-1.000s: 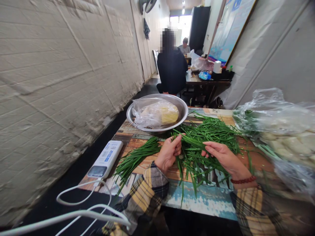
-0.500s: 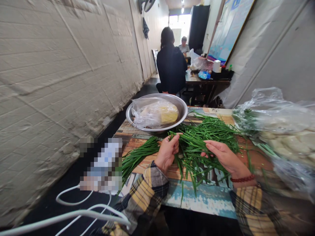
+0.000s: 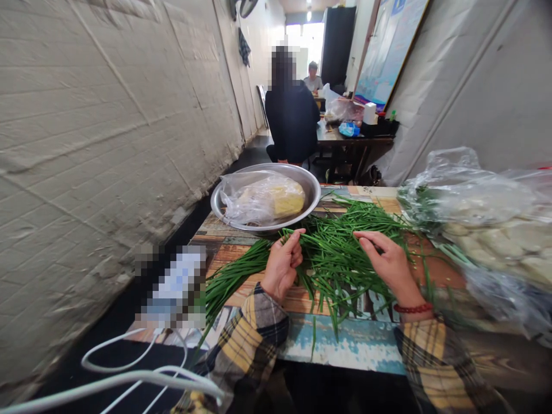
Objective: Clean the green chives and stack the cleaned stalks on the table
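A loose heap of long, thin green garlic chives is spread over the tabletop in the middle. My left hand is closed on a few garlic chives, whose green ends poke out by the thumb and forefinger. At the heap's right side hovers my right hand, its thumb and forefinger pinched together. What lies between those fingertips, if anything, is too small to make out. To the left of my left hand, a neater bundle of garlic chives lies with its stems roughly lined up.
Behind the chives stands a metal basin holding a clear bag with something yellow. Clear plastic bags with pale contents fill the table's right side. White cables loop at lower left. A person sits farther back.
My right hand's fingertips have parted from the strands they were touching. My left hand keeps its hold on the chives. The whole view has shifted slightly.
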{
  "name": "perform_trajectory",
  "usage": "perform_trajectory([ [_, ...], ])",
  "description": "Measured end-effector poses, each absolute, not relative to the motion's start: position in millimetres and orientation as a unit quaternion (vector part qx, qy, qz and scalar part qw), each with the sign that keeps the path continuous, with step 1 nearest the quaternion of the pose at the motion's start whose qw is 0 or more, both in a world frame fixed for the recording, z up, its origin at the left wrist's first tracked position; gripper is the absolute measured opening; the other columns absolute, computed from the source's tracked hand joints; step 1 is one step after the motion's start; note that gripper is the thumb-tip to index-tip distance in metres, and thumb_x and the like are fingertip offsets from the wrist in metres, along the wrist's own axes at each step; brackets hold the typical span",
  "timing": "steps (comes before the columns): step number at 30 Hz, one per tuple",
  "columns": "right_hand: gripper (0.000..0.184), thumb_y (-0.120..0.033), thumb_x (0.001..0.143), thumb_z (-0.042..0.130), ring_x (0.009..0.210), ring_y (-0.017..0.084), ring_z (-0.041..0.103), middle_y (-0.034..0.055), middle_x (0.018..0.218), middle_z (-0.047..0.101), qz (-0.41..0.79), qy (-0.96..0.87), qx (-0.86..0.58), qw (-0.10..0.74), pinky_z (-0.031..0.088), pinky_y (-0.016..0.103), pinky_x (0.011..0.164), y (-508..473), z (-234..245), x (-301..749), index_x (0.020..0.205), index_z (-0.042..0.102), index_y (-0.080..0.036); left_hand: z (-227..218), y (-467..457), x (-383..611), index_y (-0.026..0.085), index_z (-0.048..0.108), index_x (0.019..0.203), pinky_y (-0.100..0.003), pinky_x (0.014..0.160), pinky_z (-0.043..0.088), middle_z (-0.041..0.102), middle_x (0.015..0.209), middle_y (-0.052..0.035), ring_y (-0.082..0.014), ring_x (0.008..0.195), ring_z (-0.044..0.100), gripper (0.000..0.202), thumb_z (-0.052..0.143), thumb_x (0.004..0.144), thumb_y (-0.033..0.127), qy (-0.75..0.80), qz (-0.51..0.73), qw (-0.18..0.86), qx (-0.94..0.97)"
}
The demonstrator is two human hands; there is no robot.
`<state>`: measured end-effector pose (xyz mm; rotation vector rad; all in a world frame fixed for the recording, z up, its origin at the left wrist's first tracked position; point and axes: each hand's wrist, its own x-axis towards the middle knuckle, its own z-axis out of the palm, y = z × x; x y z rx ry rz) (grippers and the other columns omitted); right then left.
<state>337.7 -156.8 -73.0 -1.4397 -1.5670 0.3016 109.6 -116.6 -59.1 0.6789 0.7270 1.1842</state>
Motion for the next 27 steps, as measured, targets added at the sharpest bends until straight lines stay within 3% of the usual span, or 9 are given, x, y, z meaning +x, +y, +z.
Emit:
perform_trajectory([
  [4, 0.027, -0.039, 0.089, 0.047, 0.098, 0.021, 0.062, 0.0042, 0.102, 0.069, 0.178, -0.672, -0.546, 0.468, 0.046, 0.037, 0.088, -161, -67, 324, 0.105, 0.065, -0.026, -59, -118, 110, 0.012, 0.063, 0.094, -0.018, 0.038, 0.011, 0.022, 0.051, 0.0105, -0.002, 0.041, 0.016, 0.037, 0.073, 0.069, 0.038, 0.321, 0.524, 0.724, 0.314],
  [9, 0.033, -0.039, 0.08, 0.061, 0.094, 0.024, 0.061, 0.0053, 0.102, 0.07, 0.125, -0.734, -0.538, 0.396, 0.043, 0.04, 0.088, -161, -70, 304, 0.111, 0.063, -0.027, -58, -121, 114, 0.011, 0.064, 0.094, -0.018, 0.037, 0.011, 0.023, 0.051, 0.0103, -0.0017, 0.041, 0.017, 0.038, 0.073, 0.069, 0.039, 0.332, 0.518, 0.714, 0.334],
  [12, 0.024, -0.038, 0.084, 0.054, 0.082, 0.023, 0.064, 0.0056, 0.092, 0.071, 0.144, -0.712, -0.563, 0.394, 0.045, 0.037, 0.078, -160, -74, 298, 0.1, 0.068, -0.025, -58, -121, 115, 0.012, 0.064, 0.091, -0.018, 0.037, 0.011, 0.023, 0.05, 0.0106, -0.0016, 0.04, 0.017, 0.038, 0.074, 0.067, 0.04, 0.342, 0.519, 0.709, 0.335],
  [16, 0.03, -0.044, 0.086, 0.048, 0.057, 0.018, 0.057, 0.0002, 0.058, 0.061, 0.245, -0.669, -0.577, 0.398, 0.041, 0.029, 0.059, -159, -73, 309, 0.078, 0.068, -0.023, -59, -117, 114, 0.012, 0.062, 0.083, -0.018, 0.037, 0.01, 0.022, 0.048, 0.0112, -0.0016, 0.039, 0.017, 0.035, 0.075, 0.065, 0.04, 0.359, 0.538, 0.693, 0.32],
  [19, 0.037, -0.046, 0.086, 0.048, 0.056, 0.016, 0.053, -0.0008, 0.054, 0.055, 0.284, -0.636, -0.573, 0.432, 0.038, 0.027, 0.059, -159, -70, 323, 0.061, 0.061, -0.021, -60, -116, 112, 0.013, 0.06, 0.079, -0.018, 0.037, 0.01, 0.023, 0.048, 0.0116, -0.0014, 0.038, 0.017, 0.034, 0.076, 0.064, 0.039, 0.367, 0.555, 0.682, 0.304],
  [27, 0.027, -0.045, 0.081, 0.056, 0.058, 0.015, 0.045, 0.0003, 0.061, 0.053, 0.292, -0.459, -0.609, 0.577, 0.034, 0.028, 0.056, -155, -72, 341, 0.071, 0.06, -0.02, -59, -115, 111, 0.014, 0.054, 0.075, -0.018, 0.037, 0.01, 0.023, 0.047, 0.0124, -0.0009, 0.037, 0.017, 0.034, 0.078, 0.062, 0.035, 0.362, 0.572, 0.682, 0.277],
])
